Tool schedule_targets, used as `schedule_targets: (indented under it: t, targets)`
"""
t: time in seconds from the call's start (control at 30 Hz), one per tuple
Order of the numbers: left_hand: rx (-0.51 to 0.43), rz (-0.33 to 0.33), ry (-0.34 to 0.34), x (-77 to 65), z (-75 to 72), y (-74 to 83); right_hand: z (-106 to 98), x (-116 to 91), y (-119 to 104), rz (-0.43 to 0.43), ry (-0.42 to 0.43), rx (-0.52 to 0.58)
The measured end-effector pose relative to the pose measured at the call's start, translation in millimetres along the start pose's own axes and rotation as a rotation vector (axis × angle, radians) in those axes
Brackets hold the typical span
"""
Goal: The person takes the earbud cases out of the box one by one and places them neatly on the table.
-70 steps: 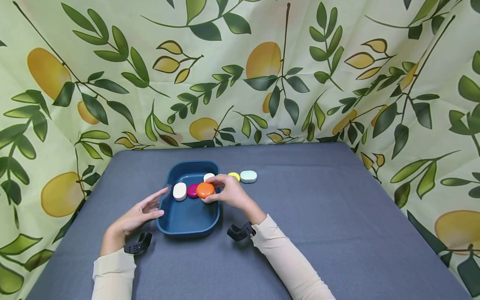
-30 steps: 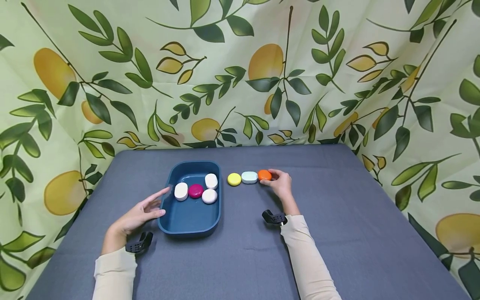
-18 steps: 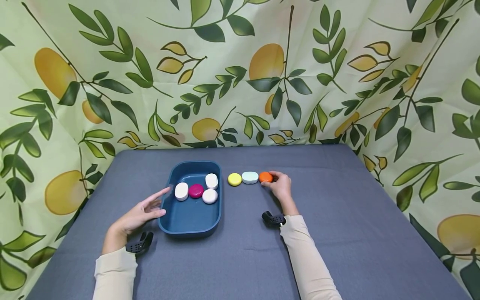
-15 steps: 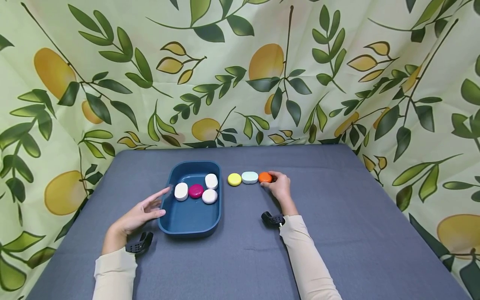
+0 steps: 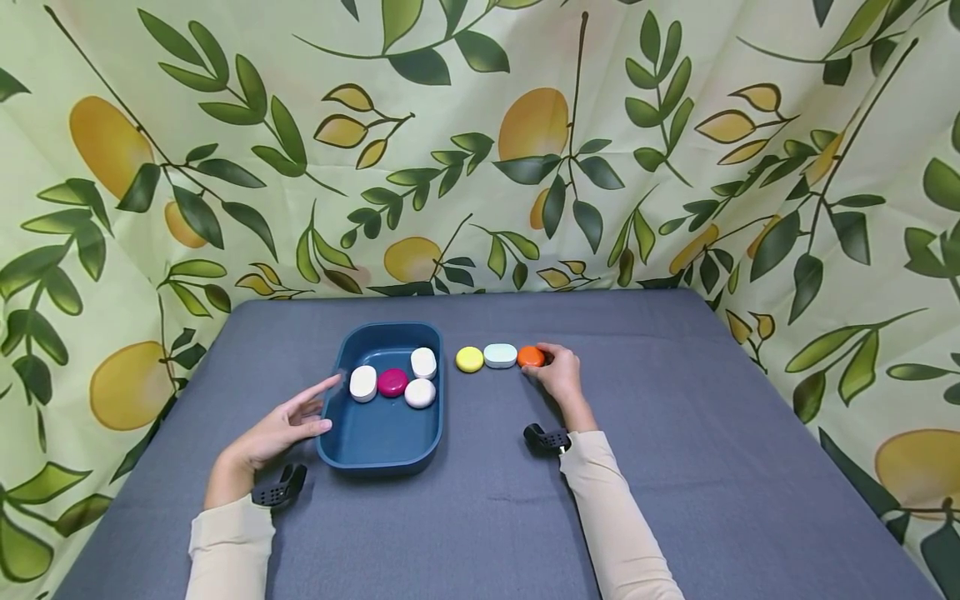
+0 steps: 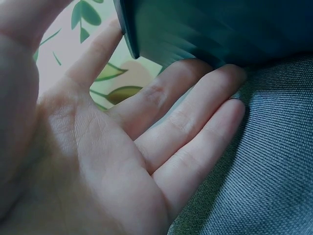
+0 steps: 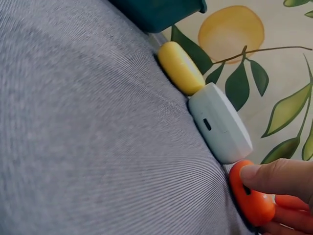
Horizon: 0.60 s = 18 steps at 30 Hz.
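My right hand point(image 5: 562, 372) pinches a round orange earbud case point(image 5: 530, 357) at the right end of a short row on the table. In the right wrist view the thumb lies over its front, near a dark slot; the fingers are partly hidden behind it. Beside it are a pale mint oblong earbud case point(image 7: 220, 122) with a port slot, and a round yellow case point(image 5: 469, 359). My left hand point(image 5: 281, 429) rests against the left side of a blue box point(image 5: 378, 462), fingers extended. Inside the box are a magenta case point(image 5: 392, 382) and several white cases point(image 5: 363, 383).
A dark grey cloth covers the table point(image 5: 480, 517). The yellow case sits just right of the box's right wall. Behind and at the sides hangs a leaf-and-fruit patterned curtain point(image 5: 450, 192).
My right hand has carried the orange case from above the box rightward to the table, beside the mint case. Over the last half second it barely moves. The left hand stays put.
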<state>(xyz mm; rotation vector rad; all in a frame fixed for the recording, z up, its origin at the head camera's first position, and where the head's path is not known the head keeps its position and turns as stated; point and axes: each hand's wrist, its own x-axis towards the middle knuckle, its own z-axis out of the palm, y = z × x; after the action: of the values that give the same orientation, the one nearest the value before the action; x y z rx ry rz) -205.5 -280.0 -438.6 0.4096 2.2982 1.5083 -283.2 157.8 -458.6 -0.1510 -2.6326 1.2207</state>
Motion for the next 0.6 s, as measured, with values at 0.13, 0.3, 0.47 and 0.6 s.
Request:
schedule_targets:
  t: [0.13, 0.3, 0.47, 0.6]
  targets:
    - [0.010, 0.003, 0.000, -1.2, -0.3, 1.4, -4, 2, -2, 0.046, -0.008, 0.050]
    - [0.028, 0.013, -0.004, -1.5, -0.5, 2.6, -7, 7, 1, 0.045, 0.007, 0.066]
    - [0.025, 0.008, -0.008, -0.3, -0.1, 2.2, -16, -4, -25, 0.053, -0.031, 0.074]
    - [0.023, 0.008, -0.009, -1.2, -0.7, 1.4, -16, -14, -44, 0.017, -0.047, 0.104]
